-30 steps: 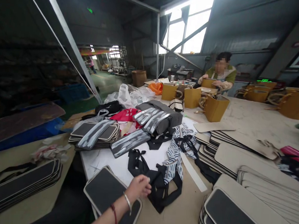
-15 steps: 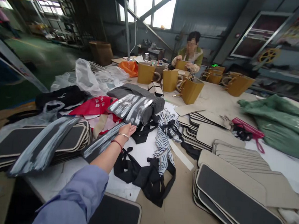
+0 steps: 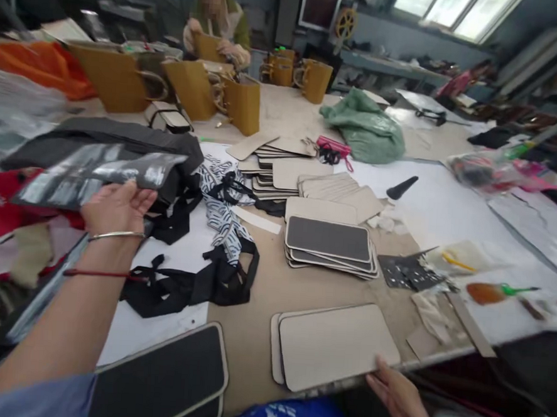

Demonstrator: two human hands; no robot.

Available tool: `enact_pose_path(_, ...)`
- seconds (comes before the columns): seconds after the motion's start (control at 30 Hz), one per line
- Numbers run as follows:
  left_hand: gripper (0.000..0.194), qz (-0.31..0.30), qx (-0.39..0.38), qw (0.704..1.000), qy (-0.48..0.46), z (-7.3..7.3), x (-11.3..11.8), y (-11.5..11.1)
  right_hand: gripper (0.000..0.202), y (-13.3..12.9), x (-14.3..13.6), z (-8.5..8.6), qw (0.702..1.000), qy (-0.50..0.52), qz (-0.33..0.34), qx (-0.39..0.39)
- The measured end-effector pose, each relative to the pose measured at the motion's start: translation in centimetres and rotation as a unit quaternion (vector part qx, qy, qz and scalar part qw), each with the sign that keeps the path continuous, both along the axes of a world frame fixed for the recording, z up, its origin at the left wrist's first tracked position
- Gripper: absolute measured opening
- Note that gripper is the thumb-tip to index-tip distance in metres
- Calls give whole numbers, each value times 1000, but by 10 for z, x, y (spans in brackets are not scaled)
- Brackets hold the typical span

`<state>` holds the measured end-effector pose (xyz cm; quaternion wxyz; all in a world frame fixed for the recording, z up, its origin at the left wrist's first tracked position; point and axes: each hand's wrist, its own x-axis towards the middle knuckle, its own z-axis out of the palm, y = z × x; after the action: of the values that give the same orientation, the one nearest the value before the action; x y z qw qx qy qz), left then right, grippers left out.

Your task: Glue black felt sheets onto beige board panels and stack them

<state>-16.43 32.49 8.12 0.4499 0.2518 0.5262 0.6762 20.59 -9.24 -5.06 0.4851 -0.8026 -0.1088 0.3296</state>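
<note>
At the left, my left hand point(image 3: 118, 208) has its fingers pressed on the edge of a dark strip point(image 3: 139, 168) with whitish streaks, which lies over folded grey cloth point(image 3: 122, 133). My right hand point(image 3: 397, 389) is at the table's front edge, its fingertips at the corner of a beige rounded panel point(image 3: 336, 347). The thumb is over the panel's edge and the other fingers are lower. That panel overlaps another beige one. Dark panels with beige rims point(image 3: 164, 378) lie at the bottom left.
Stacked dark panels point(image 3: 328, 237) and beige panels point(image 3: 304, 172) occupy the middle. Black straps point(image 3: 227, 281) and patterned cloth point(image 3: 225, 221) lie left of them. Mustard bags point(image 3: 244, 106) stand behind; a person point(image 3: 219, 22) holds one. A bottle point(image 3: 485, 292) lies right.
The view has swung right and closer to the table. My right hand has come into view at a beige panel. My left hand has taken hold of a streaked strip's edge.
</note>
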Motion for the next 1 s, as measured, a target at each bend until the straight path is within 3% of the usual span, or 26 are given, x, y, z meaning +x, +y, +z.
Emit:
enact_pose_path(0.1,21,-68,69,994,49,29,25,-40,30,-3,12,-19,970,208,-124,-24)
enact_pose_path(0.17,17,-124,82,987,65,45,41,-70,33,3,16,-23,956,247,-158,-23)
enact_pose_path(0.23,15,-169,68,980,78,59,55,-97,33,7,15,-23,955,258,-149,-16)
enact_pose_path(0.3,16,-213,22,972,92,71,70,-121,29,8,12,-19,958,270,-87,-30)
enact_pose_path(0.4,19,-293,-47,947,123,87,92,-154,34,11,10,-6,962,217,115,-116)
enact_pose_path(0.47,22,-330,-66,931,142,95,106,-176,38,18,13,14,959,66,256,-103)
enact_pose_path(0.53,22,-362,-86,916,152,99,121,-197,32,32,16,48,935,-132,329,1)
enact_pose_path(0.6,23,-387,-111,902,155,101,136,-217,23,47,15,90,891,-292,333,100)
enact_pose_path(0.67,24,-408,-125,891,155,99,150,-235,16,62,8,131,803,-431,334,243)
enact_pose_path(0.73,24,-425,-125,884,151,96,162,-249,23,74,-5,162,706,-523,355,320)
enact_pose_path(0.8,24,-433,-121,882,143,93,171,-261,23,82,-17,179,629,-576,375,363)
enact_pose_path(0.87,23,-429,-118,886,132,93,178,-269,15,87,-25,186,577,-608,387,383)
enact_pose_path(1.0,26,-415,-105,899,94,97,182,-277,11,94,-27,192,535,-631,392,402)
